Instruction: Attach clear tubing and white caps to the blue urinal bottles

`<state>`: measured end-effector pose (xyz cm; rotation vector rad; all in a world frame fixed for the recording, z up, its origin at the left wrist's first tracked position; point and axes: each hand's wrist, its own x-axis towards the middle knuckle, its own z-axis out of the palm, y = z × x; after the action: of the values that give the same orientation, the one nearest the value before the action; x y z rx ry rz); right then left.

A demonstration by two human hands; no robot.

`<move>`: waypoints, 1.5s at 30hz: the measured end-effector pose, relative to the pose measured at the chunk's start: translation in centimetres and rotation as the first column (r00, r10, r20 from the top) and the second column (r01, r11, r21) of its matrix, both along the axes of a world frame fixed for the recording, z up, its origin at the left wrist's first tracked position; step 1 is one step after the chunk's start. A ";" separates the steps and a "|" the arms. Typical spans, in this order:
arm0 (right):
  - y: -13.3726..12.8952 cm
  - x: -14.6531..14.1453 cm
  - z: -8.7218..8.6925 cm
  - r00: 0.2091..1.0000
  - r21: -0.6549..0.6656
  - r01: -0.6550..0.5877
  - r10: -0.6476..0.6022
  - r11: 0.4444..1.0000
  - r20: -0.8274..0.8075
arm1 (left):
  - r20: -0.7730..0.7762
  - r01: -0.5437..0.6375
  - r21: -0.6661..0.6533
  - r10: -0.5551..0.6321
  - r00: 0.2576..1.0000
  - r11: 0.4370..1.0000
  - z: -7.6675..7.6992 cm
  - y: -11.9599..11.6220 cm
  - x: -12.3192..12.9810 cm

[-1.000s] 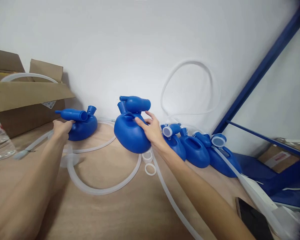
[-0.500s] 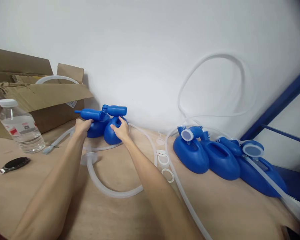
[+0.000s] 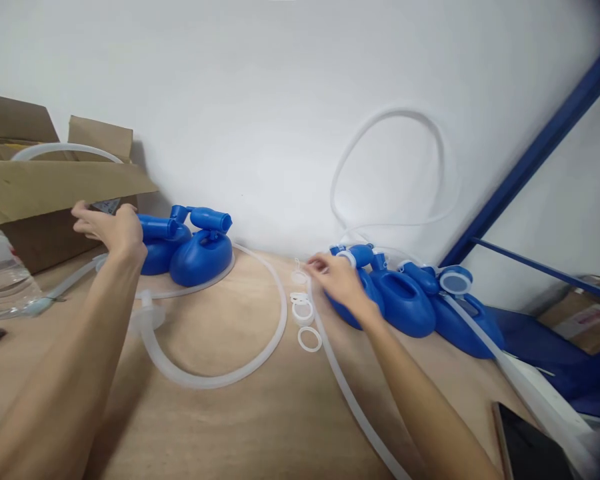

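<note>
My left hand [image 3: 113,227] is raised at the left, fingers apart and empty, beside a blue bottle [image 3: 155,257] with a blue tubular part on top. Right of that bottle sits another blue bottle [image 3: 203,259]. My right hand [image 3: 336,275] hovers over the clear tube [image 3: 337,373], its fingers bent close together near small white rings [image 3: 303,310]; whether they touch anything is too small to tell. Several blue bottles [image 3: 406,307] stand in a row behind and right of this hand, some with round white-rimmed caps [image 3: 456,283].
An open cardboard box [image 3: 45,233] stands at the left, behind a water bottle [image 3: 5,280]. Clear tubing [image 3: 215,381] curls across the wooden table [image 3: 240,433]. A phone [image 3: 530,443] lies at the lower right, near a blue metal frame [image 3: 540,153].
My right hand has let go of the blue bottle and moved right to the white rings. My left hand has come off the other bottle and opened. The view has turned right.
</note>
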<state>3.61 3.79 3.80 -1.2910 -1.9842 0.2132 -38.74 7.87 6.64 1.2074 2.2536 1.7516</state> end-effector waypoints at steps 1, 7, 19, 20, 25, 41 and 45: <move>-0.2 2.9 0.5 0.986 0.066 0.163 -0.160 0.984 -0.042 | 0.060 -0.093 0.100 0.087 0.994 0.991 0.6 -0.2 0.9; 1.3 13.7 -0.8 0.885 0.102 0.427 -0.391 0.899 -0.253 | -0.166 0.145 0.499 -0.071 0.984 0.854 2.8 -3.6 10.3; 2.3 11.5 -4.9 0.977 0.015 0.201 -0.199 0.979 -0.075 | -0.639 0.867 -0.321 -0.763 0.098 0.380 -4.1 0.5 31.2; 2.1 11.5 -4.7 0.976 0.007 0.205 -0.204 0.979 -0.072 | -0.645 0.877 -0.297 -0.756 0.107 0.378 -4.6 1.2 32.1; 1.1 11.5 -3.6 0.979 -0.007 0.198 -0.197 0.980 0.057 | -0.661 0.894 -0.202 -0.730 0.177 0.400 -4.9 2.2 33.5; 0.5 10.6 -2.2 0.984 -0.131 0.142 -0.125 0.981 0.129 | -0.643 0.916 -0.205 -0.753 0.140 0.345 -4.6 1.3 32.0; 0.4 10.5 -1.9 0.991 -0.156 0.127 -0.117 0.980 0.071 | -0.643 0.910 -0.232 -0.757 0.121 0.342 -4.1 1.3 31.7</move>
<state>14.11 4.15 1.87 -1.5336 -1.9633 0.2819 -7.07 9.15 2.52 2.7579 0.8125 1.0742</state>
